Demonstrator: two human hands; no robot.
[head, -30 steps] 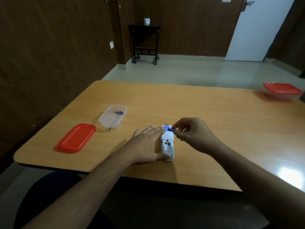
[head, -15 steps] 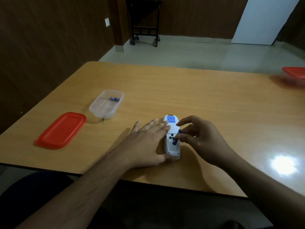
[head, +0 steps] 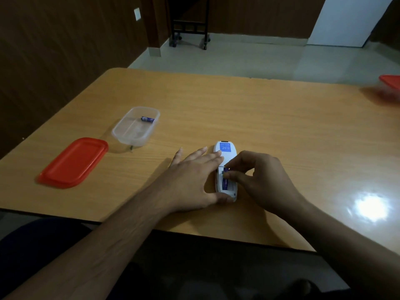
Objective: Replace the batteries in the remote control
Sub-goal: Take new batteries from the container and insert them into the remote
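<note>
Remote, light, rigid and back-up on the table, pinned by flat left hand with fingers together; battery (small, smooth, apt to roll) pressed into the open bay by right hand, fingertips pinching its far end.

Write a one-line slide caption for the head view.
Left hand steadies the white remote on the table while the right hand presses a blue battery into its open compartment.
</note>
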